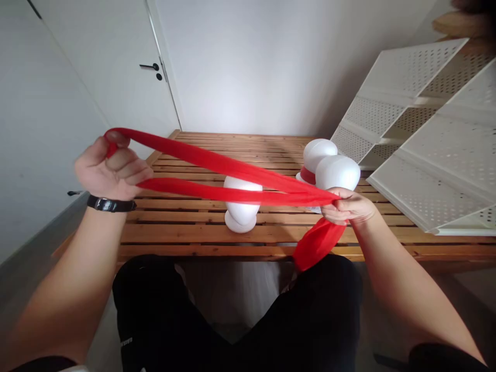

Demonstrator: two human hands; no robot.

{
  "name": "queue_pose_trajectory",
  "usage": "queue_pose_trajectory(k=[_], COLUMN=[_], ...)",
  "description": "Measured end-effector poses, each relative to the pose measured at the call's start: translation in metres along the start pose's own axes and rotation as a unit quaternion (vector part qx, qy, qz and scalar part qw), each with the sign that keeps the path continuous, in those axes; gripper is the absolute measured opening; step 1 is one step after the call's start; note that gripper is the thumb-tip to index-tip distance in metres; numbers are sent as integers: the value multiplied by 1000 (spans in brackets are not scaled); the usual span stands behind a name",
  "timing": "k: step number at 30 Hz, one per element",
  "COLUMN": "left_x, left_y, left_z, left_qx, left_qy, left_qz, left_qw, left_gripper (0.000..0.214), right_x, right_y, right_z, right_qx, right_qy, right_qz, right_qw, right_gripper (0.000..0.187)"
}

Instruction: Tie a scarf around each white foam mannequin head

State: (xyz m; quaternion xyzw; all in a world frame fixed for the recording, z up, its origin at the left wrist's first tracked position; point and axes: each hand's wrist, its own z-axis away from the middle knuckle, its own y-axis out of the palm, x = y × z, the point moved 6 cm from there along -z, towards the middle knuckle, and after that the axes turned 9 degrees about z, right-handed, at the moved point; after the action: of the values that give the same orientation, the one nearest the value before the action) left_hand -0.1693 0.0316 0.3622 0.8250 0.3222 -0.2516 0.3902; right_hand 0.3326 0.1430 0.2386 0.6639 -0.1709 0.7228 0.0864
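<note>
A long red cloth strip (217, 161) is stretched in a doubled loop between my two hands, in front of a white foam mannequin head (241, 216). My left hand (116, 165), with a black band on the wrist, is closed on the loop's far left end and raised higher. Both strands come together in my right hand (346, 206), which pinches them. Below it the loose end of the cloth hangs down to my right knee. The strip crosses over part of the foam head in the view and seems not to touch it.
Two more white foam heads (338, 173) stand at the right of the slatted wooden table (186, 232); red cloth (308, 175) is around one's neck. White perforated panels (422, 144) lean at the right. Behind are a white wall and a door with a black handle (150, 66).
</note>
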Motion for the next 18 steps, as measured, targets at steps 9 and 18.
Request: queue_pose_trajectory(k=[9,18], left_x=[25,235], left_y=[-54,-149], left_z=[-147,26], left_qx=[-270,-399], left_qy=[0,-192], left_qz=[-34,33], left_qw=[962,896], left_gripper=[44,18], right_x=[28,-137], right_y=[-139,-63], right_z=[-106,-147], right_qx=[-410,-363], right_qy=[45,197], right_qz=[-72,-98], right_qw=[908,905], right_gripper=[37,35])
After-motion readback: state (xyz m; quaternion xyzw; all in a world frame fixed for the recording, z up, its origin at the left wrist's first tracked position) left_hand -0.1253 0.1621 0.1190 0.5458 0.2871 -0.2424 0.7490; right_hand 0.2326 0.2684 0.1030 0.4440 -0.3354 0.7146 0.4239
